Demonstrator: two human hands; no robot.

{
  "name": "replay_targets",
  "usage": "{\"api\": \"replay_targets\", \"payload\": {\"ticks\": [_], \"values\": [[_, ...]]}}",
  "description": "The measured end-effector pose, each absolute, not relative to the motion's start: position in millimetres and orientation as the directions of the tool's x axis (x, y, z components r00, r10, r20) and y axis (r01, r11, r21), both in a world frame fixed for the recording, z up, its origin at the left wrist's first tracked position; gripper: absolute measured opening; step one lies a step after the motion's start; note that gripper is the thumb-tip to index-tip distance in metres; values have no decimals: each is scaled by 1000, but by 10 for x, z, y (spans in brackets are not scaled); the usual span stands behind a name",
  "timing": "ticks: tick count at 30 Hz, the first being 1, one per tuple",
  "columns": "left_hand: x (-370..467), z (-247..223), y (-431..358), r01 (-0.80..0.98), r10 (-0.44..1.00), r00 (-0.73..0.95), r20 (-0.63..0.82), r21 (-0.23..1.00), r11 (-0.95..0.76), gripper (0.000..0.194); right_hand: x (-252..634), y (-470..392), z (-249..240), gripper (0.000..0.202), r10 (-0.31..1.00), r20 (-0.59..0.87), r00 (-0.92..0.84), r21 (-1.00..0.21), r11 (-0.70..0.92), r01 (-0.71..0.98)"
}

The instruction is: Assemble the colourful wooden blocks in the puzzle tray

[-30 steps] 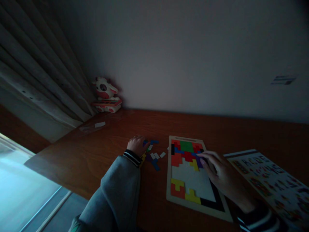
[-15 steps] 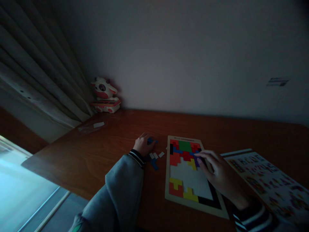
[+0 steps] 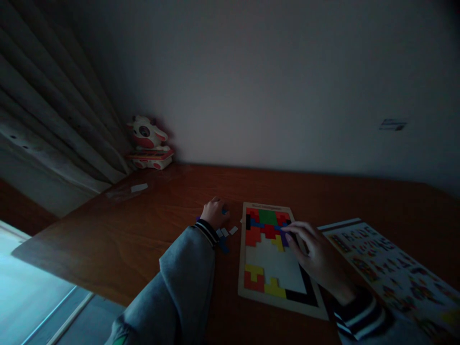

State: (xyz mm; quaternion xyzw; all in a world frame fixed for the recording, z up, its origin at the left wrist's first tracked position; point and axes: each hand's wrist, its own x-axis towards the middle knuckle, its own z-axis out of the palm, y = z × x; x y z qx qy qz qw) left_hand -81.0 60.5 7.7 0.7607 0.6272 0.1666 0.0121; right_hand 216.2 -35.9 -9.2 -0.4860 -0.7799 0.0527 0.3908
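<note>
Grip of the left hand [image 3: 215, 213]: thumb and fingers curl down over the brown wooden bench [image 3: 168, 211], with a flat blue piece [image 3: 224, 211] showing at the fingertips; whether it is pinched or merely touched cannot be told. Just beside the wrist lie small white rectangular tiles [image 3: 233, 230] and a flat, angular dark-blue piece [image 3: 223, 246], loose and presumably spread there for short reach. Next, to the right, a shallow rectangular puzzle board with a pale wooden rim [image 3: 242, 258] lies flat, its long sides running away from the wearer. Flat coloured pieces [image 3: 251, 238] fill its far end around a green rectangular block [image 3: 268, 217], and others line the near edge; the white middle is bare. The rim probably keeps the pieces from sliding. Grip of the right hand [image 3: 316, 256]: thumb and forefinger narrowed over a flat purple piece [image 3: 284, 238], perhaps to steady it; any hold cannot be confirmed. Far right, a printed paper sheet with colourful figures [image 3: 388, 268] lies flat beside the forearm, seemingly for easy viewing.
</note>
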Motion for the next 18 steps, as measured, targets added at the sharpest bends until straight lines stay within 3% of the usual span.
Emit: {"api": "replay_targets", "payload": {"ticks": [5, 8, 11, 13, 15, 18], "values": [[-861, 43, 588, 868, 904, 219, 369, 350, -353, 28, 2199, -333, -117, 19, 816, 556, -160, -512, 488, 707], [-750, 41, 491, 677, 793, 256, 553, 484, -555, 25, 2207, -322, -120, 19, 828, 553, -96, -572, 461, 679], [-508, 55, 301, 432, 743, 284, 606, 611, -663, 24, 2175, -351, -88, 20, 845, 528, -86, -622, 453, 638], [-317, 59, 149, 200, 800, 284, 528, 783, -589, 25, 2131, -388, -57, 24, 843, 520, -137, -615, 480, 626], [-149, 51, 8, -14, 888, 281, 363, 927, -374, 26, 2082, -421, -35, 31, 815, 541, -206, -584, 541, 606], [11, 22, -145, -135, 920, 362, 149, 985, -106, 34, 2032, -442, -32, 39, 756, 590, -284, -546, 632, 550]]}}
